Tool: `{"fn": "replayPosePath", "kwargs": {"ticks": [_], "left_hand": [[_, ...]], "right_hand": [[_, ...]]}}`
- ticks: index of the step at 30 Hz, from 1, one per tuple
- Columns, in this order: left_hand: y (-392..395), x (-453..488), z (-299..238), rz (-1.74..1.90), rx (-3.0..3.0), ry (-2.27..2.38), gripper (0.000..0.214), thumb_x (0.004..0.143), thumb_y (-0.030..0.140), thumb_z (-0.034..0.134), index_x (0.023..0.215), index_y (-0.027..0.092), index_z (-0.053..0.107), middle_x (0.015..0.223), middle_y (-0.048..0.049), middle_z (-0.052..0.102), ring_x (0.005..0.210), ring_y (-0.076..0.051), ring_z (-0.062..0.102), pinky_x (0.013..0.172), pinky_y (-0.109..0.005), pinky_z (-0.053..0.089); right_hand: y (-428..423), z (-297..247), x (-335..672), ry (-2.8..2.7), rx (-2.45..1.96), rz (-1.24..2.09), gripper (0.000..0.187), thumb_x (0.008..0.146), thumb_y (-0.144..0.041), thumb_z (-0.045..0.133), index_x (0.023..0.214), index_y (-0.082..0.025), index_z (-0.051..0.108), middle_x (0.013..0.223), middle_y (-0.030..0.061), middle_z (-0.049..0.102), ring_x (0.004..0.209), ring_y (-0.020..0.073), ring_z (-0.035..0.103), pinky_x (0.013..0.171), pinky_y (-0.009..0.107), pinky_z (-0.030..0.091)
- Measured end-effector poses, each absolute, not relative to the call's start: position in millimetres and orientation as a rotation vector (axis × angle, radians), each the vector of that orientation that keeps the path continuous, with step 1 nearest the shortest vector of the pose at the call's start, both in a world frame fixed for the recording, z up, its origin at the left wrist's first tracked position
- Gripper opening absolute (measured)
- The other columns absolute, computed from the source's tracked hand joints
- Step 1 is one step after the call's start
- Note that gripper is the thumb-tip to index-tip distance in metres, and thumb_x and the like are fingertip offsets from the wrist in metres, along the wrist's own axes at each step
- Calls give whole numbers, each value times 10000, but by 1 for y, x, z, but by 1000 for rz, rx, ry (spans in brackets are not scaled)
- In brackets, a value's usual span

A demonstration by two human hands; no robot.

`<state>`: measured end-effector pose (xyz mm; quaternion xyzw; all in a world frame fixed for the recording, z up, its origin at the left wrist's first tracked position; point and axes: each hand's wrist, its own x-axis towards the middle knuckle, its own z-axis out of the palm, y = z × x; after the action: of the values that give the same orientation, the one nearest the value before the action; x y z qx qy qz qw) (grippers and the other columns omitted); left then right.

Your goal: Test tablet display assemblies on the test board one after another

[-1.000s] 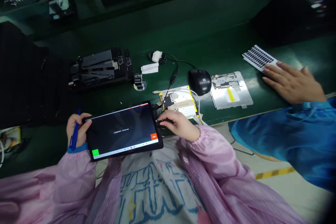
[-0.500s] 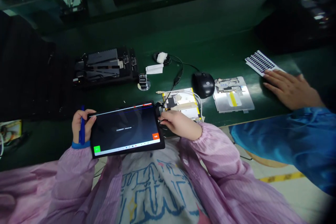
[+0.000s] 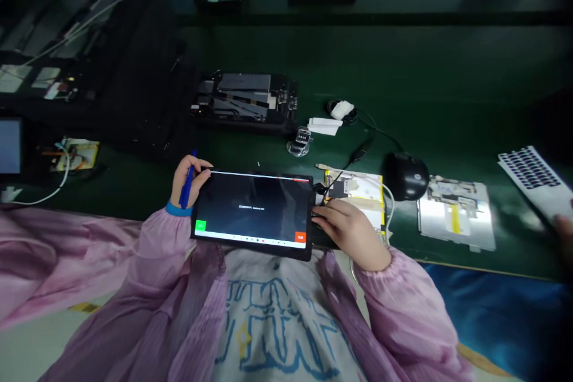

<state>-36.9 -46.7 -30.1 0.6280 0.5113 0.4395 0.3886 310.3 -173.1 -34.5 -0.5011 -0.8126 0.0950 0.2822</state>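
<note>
The left hand (image 3: 188, 182) has its fingers closed around a blue pen (image 3: 187, 190), just at the top-left corner of a tablet (image 3: 253, 209). The tablet sits at the front edge of the green bench (image 3: 447, 65), and the right hand (image 3: 351, 230) has its fingers curled onto its right edge. Just beyond lies a circuit board (image 3: 356, 200) with yellow tape, cabled up – then a mouse (image 3: 405, 176) and a metal plate (image 3: 454, 215). A co-worker's fingers (image 3: 564, 227) show at the far right, beside a sheet of black pads (image 3: 528, 173).
</note>
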Motion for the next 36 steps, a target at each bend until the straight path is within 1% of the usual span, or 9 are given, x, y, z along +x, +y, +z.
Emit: {"fn": "replayPosePath", "kwargs": {"ticks": [6, 13, 17, 24, 29, 36], "left_hand": [[-48, -40, -32, 1077, 1633, 1192, 349, 714, 317, 716, 754, 181, 397, 870, -54, 641, 772, -167, 586, 720, -305, 441], [-48, -46, -34, 969, 1695, 1197, 357, 712, 312, 724, 771, 182, 398, 983, -82, 648, 872, -190, 602, 828, -354, 451], [-49, -45, -32, 944, 1722, 1207, 365, 706, 300, 727, 765, 182, 386, 995, -75, 651, 886, -185, 610, 871, -365, 455], [-48, -44, -30, 924, 1747, 1185, 358, 734, 308, 699, 755, 182, 364, 984, -71, 648, 845, -162, 602, 832, -341, 473], [-48, -44, -30, 917, 1764, 1171, 351, 751, 306, 685, 756, 184, 356, 999, -75, 648, 847, -165, 600, 831, -351, 475], [-50, -44, -34, 944, 1707, 1178, 294, 788, 287, 643, 781, 185, 368, 1014, -74, 630, 861, -167, 585, 823, -345, 451]], "right_hand": [[-173, -35, 312, -2276, -1295, 112, 192, 926, -247, 530, 989, -121, 660, 840, 100, 621, 757, 188, 577, 659, 315, 510], [-172, -34, 311, -2308, -1261, 103, 161, 932, -218, 516, 940, -125, 647, 760, 71, 594, 709, 170, 539, 645, 296, 481], [-171, -32, 310, -2307, -1247, 111, 123, 915, -196, 537, 917, -121, 635, 750, 67, 609, 697, 171, 539, 640, 297, 465], [-169, -27, 311, -2381, -1239, 119, 132, 920, -203, 523, 868, -135, 624, 723, 57, 613, 662, 170, 541, 635, 297, 445], [-166, -25, 311, -2407, -1231, 143, 147, 921, -193, 506, 845, -139, 620, 710, 55, 611, 650, 170, 554, 629, 296, 454], [-171, -26, 315, -2333, -1344, 272, 206, 943, -288, 500, 955, -150, 652, 811, 84, 678, 716, 192, 630, 659, 331, 525]]}}
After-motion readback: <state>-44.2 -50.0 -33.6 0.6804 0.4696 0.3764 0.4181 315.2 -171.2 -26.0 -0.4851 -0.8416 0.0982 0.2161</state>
